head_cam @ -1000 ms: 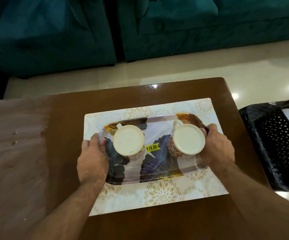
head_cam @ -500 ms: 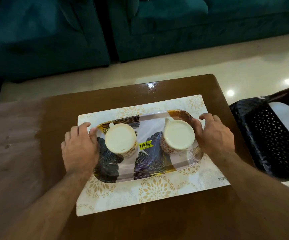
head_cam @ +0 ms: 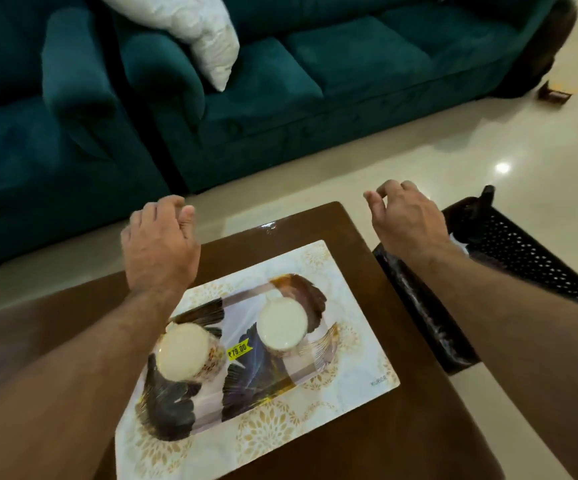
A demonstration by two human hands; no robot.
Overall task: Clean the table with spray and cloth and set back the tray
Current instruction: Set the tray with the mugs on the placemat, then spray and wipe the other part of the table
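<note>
Hovering w/ loose, empty grip, left hand [head_cam: 159,244] & right hand [head_cam: 407,220] above tray [head_cam: 298,368] on table [head_cam: 367,441].

I see bare tabletop [head_cam: 367,441] along the near and right edges, where a hand could pass. The tray [head_cam: 246,382] and its two cups [head_cam: 282,325] fill the middle; a black chair [head_cam: 509,251] crowds the right edge.
</note>
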